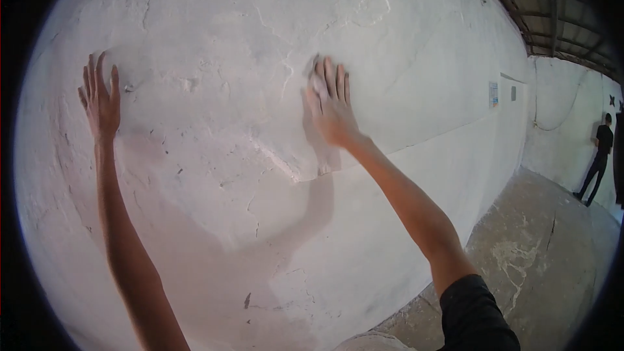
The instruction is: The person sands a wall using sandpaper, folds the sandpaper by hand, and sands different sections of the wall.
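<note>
Head view: both hands (103, 107) (333, 107) reach up, fingers spread.

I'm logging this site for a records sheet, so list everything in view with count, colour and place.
Cracked plaster wall: one, whitish, ahead
Concrete floor: one, grey-brown, lower right
Ribbed roof: one, dark, upper right
Rectangular sign: one, bluish-white, on wall, right
Distant person in dark clothes: one, far right
Short sleeve: one, black, right arm
Left hand: one, raised at wall, left
Right hand: one, at wall, centre
</note>
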Available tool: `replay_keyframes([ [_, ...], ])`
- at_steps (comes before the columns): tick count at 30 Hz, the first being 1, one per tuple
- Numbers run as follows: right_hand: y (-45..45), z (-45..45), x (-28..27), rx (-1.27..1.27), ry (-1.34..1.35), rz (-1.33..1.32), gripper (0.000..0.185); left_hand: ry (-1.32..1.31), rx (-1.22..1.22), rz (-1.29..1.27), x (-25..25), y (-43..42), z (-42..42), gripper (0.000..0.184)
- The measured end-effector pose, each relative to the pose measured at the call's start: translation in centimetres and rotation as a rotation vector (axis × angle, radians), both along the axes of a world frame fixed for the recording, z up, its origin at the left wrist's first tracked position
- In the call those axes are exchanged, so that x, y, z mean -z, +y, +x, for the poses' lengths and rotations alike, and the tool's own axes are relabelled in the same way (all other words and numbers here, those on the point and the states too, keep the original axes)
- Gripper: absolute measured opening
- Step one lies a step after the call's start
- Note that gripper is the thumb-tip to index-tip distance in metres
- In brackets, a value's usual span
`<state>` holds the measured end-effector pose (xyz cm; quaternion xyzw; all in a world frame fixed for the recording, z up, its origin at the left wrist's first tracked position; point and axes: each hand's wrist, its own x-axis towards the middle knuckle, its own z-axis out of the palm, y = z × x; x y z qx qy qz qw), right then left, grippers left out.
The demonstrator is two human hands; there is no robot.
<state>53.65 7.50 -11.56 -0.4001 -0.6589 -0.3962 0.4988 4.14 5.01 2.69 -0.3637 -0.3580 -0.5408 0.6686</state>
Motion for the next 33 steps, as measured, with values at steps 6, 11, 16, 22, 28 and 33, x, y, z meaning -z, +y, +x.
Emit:
replay_keyframes([
  [6,-0.4,0.2,-3.0,-0.132,0.182,-0.042,0.067,-0.008,0.024,-0.009,-0.1,0.3,-0.2,0.063],
  [11,-1.0,1.0,6.3,0.064,0.042,-0.008,0.065,-0.006,0.03,-0.019,-0.2,0.4,-0.4,0.065],
  [16,-1.0,5.9,9.9,-0.098,0.299,-0.193,0.062,0.008,0.016,-0.004,-0.2,0.5,-0.5,0.065],
  [22,1.9,13.8,8.3,-0.038,0.622,-0.185,0.063,0.025,0.036,0.01,-0.4,1.0,-0.7,0.066],
  [28,3.7,11.9,10.8,0.017,0.55,-0.105,0.066,0.014,0.035,0.004,-0.1,0.4,-0.1,0.065],
  [33,-1.2,2.1,14.9,0.025,0.301,-0.165,0.062,0.023,0.021,0.03,-0.4,0.9,-0.5,0.064],
])
